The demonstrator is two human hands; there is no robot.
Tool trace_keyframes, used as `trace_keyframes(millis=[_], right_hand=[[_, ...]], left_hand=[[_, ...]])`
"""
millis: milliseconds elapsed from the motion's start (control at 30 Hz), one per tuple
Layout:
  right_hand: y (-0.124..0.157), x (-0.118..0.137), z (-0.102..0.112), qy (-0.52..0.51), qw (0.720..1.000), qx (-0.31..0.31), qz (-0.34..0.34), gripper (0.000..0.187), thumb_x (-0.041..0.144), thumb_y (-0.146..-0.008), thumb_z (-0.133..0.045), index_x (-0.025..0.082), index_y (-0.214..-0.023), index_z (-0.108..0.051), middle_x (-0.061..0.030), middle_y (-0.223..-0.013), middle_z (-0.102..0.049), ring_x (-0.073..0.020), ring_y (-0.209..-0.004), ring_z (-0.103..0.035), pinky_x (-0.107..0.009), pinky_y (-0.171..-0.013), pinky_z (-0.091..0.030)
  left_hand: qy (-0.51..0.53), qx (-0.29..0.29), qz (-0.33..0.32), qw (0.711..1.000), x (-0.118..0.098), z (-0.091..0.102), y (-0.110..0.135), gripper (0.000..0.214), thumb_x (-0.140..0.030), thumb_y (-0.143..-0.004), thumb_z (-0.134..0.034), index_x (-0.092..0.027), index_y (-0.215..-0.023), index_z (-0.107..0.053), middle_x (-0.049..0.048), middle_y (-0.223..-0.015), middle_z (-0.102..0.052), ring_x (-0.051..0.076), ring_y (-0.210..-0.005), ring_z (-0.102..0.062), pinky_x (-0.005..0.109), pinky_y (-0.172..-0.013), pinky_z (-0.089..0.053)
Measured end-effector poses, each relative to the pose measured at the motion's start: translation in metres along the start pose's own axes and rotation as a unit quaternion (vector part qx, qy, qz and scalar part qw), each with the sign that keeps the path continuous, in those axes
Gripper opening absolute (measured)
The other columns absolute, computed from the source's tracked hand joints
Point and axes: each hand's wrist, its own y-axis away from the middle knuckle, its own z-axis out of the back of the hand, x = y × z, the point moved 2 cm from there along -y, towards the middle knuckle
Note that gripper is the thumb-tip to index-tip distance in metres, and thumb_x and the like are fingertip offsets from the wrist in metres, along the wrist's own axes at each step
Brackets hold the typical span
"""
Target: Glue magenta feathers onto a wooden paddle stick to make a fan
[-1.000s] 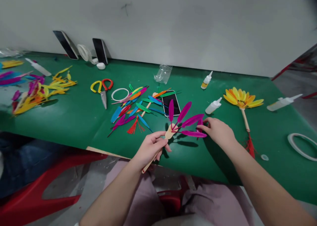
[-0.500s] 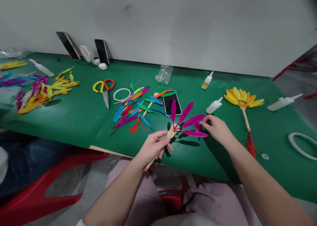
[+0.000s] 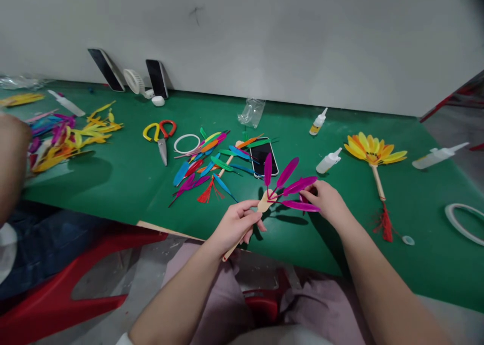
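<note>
My left hand [image 3: 239, 224] is closed around the wooden handle of a small feather fan [image 3: 265, 203]. Several magenta feathers [image 3: 288, 171] spread up and to the right from its pale rounded head. At their tips, my right hand [image 3: 328, 200] pinches another magenta feather [image 3: 303, 200], which hangs down partly behind the attached ones. A phone [image 3: 269, 158] lies flat just behind the fan. Left of it is a pile of loose coloured feathers [image 3: 194, 168] with a red tassel [image 3: 207, 191].
Glue bottles [image 3: 328, 161] and a finished-looking yellow feather fan [image 3: 374, 148] are on the right, with a tape roll [image 3: 463, 224]. Scissors [image 3: 162, 138] and a white ring [image 3: 187, 143] lie left. At far left, a co-worker's arm [image 3: 11, 163] reaches over yellow feathers [image 3: 94, 133].
My right hand has moved slightly left with its feather, closer in to the attached feathers. A co-worker's arm has come into view at the left edge. My left hand keeps its hold.
</note>
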Motion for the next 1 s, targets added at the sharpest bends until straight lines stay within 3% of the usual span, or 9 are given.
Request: trace_keyframes(millis=[133, 300, 400, 500, 667, 800, 900, 1000], right_hand=[[0.0, 0.003, 0.001, 0.02, 0.998, -0.04, -0.043, 0.039, 0.05, -0.072, -0.049, 0.018, -0.093, -0.052, -0.0052, -0.08, -0.053, -0.0182, -0.069, -0.05, -0.026, -0.05, -0.03], [-0.004, 0.008, -0.003, -0.008, 1.0, -0.007, -0.003, 0.021, 0.038, -0.075, -0.049, 0.02, -0.083, -0.057, -0.0028, -0.076, -0.053, -0.015, -0.067, -0.05, -0.025, -0.053, -0.033], [-0.003, 0.008, -0.004, -0.042, 0.999, -0.01, 0.004, 0.022, 0.04, -0.073, -0.05, 0.019, -0.072, -0.056, -0.0029, -0.074, -0.055, -0.0146, -0.066, -0.05, -0.025, -0.055, -0.034], [0.002, 0.004, -0.001, -0.143, 0.99, -0.015, 0.005, 0.024, 0.042, -0.074, -0.05, 0.019, -0.072, -0.053, -0.0015, -0.068, -0.056, -0.0132, -0.061, -0.049, -0.026, -0.055, -0.037], [0.017, -0.011, 0.022, -0.355, 0.932, -0.061, -0.043, 0.034, 0.041, -0.07, -0.057, 0.018, -0.095, -0.054, -0.0001, -0.064, -0.056, -0.0093, -0.045, -0.043, -0.024, -0.041, -0.036], [0.033, -0.01, 0.064, -0.469, 0.858, -0.203, -0.047, 0.017, 0.033, -0.068, -0.063, 0.02, -0.077, -0.058, 0.0023, -0.054, -0.053, -0.0081, -0.042, -0.045, -0.021, -0.037, -0.035], [0.038, 0.009, 0.087, -0.522, 0.829, -0.2, -0.005, 0.01, 0.034, -0.075, -0.057, 0.024, -0.076, -0.056, 0.0018, -0.058, -0.058, -0.0067, -0.037, -0.045, -0.02, -0.034, -0.033], [0.034, 0.032, 0.095, -0.553, 0.812, -0.179, 0.046, 0.011, 0.029, -0.072, -0.061, 0.024, -0.08, -0.056, 0.0034, -0.062, -0.062, -0.007, -0.047, -0.056, -0.018, -0.042, -0.042]], left_hand=[[-0.003, -0.001, -0.005, 1.0, -0.002, 0.001, 0.0, 0.042, -0.033, -0.074, -0.057, -0.009, -0.107, -0.052, 0.0034, -0.059, -0.064, 0.003, -0.028, -0.039, 0.014, -0.029, -0.027], [-0.007, -0.014, -0.007, 1.0, -0.004, 0.002, 0.0, 0.041, -0.033, -0.073, -0.057, -0.009, -0.106, -0.053, 0.0032, -0.059, -0.064, 0.003, -0.028, -0.039, 0.014, -0.03, -0.027], [-0.004, -0.017, -0.009, 1.0, -0.003, 0.003, 0.0, 0.042, -0.034, -0.073, -0.058, -0.009, -0.106, -0.053, 0.0034, -0.059, -0.064, 0.003, -0.028, -0.039, 0.014, -0.03, -0.027], [-0.003, -0.012, -0.008, 1.0, -0.002, 0.003, -0.001, 0.042, -0.034, -0.073, -0.057, -0.009, -0.106, -0.053, 0.0033, -0.059, -0.064, 0.003, -0.028, -0.039, 0.015, -0.03, -0.027], [-0.003, -0.002, -0.004, 1.0, -0.001, 0.004, -0.001, 0.042, -0.034, -0.073, -0.057, -0.009, -0.107, -0.052, 0.0031, -0.06, -0.064, 0.003, -0.028, -0.039, 0.014, -0.03, -0.027], [0.002, 0.007, -0.001, 1.0, -0.002, 0.003, 0.0, 0.042, -0.034, -0.073, -0.057, -0.009, -0.107, -0.053, 0.0035, -0.06, -0.064, 0.003, -0.028, -0.039, 0.014, -0.029, -0.027], [0.006, 0.011, 0.001, 1.0, -0.003, 0.003, 0.0, 0.042, -0.033, -0.074, -0.057, -0.009, -0.108, -0.052, 0.0031, -0.06, -0.064, 0.002, -0.028, -0.039, 0.014, -0.03, -0.027], [0.007, 0.02, 0.0, 1.0, -0.002, 0.003, 0.001, 0.042, -0.033, -0.074, -0.057, -0.009, -0.108, -0.052, 0.0031, -0.06, -0.064, 0.002, -0.028, -0.038, 0.014, -0.03, -0.027]])
